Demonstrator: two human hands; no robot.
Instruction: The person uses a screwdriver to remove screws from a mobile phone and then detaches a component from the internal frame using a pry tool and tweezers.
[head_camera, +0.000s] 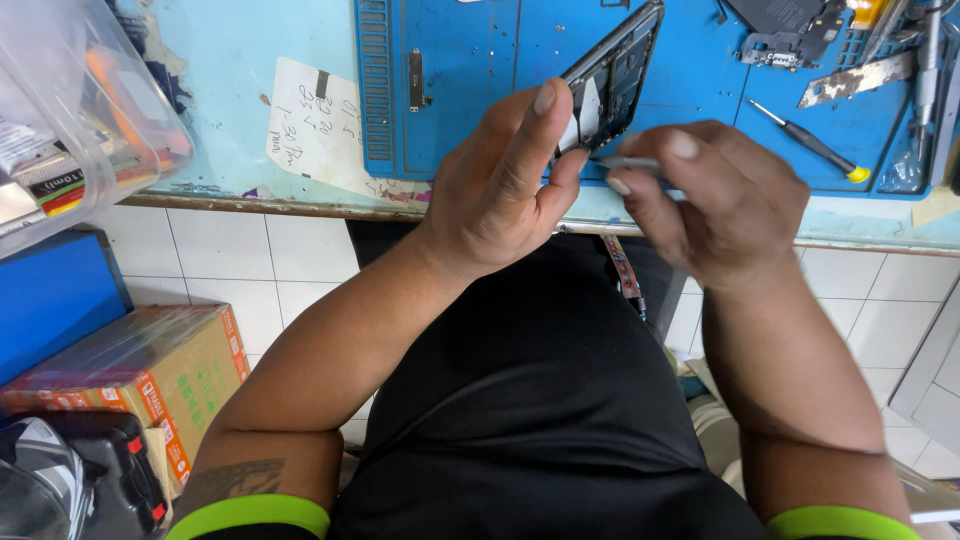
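The left hand (500, 185) grips an opened phone frame (612, 75), tilted above the blue work mat (470, 90); the right hand (715, 195) pinches a thin metal tool (628, 163) beside it. Around them lie a pale bench top (230, 80), a screwdriver (810, 143), white floor tiles (230, 260) and a cardboard box (150, 370).

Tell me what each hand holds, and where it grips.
Left hand holds the opened phone frame by its lower end. Right hand pinches a thin metal tool near its tip.
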